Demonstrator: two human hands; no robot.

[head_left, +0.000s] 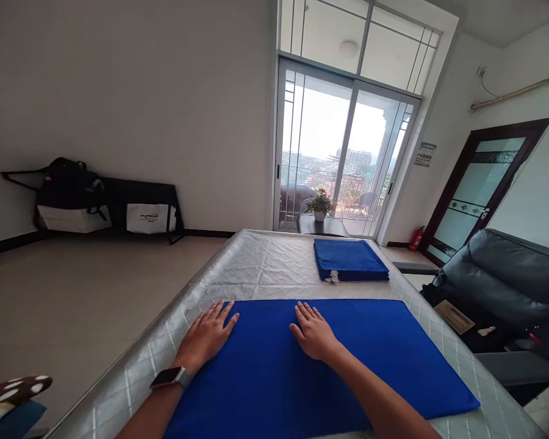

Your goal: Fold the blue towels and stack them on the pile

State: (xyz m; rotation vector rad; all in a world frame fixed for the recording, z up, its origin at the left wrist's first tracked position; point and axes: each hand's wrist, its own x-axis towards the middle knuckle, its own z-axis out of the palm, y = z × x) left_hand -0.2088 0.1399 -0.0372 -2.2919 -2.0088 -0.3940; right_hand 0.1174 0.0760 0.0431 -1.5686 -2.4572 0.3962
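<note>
A flat blue cloth (274,378) lies spread over the silvery quilted cover (238,262) of the table. My left hand (209,334), with a watch (167,377) on its wrist, rests on the cloth's far left corner, fingers stretched out. Palm down near the middle of the far edge lies my right hand (314,332), its fingers also extended. Neither hand grips anything. Beyond the cloth, toward the right, sits a neat stack of folded blue cloths (350,256) with small white tags showing at its near side.
A dark armchair (516,274) stands close along the right side. Behind the table, a potted plant (319,204) sits on a chair before sliding glass doors (348,146). A black bench with a backpack (68,183) is by the left wall. Spotted fabric (16,390) shows at lower left.
</note>
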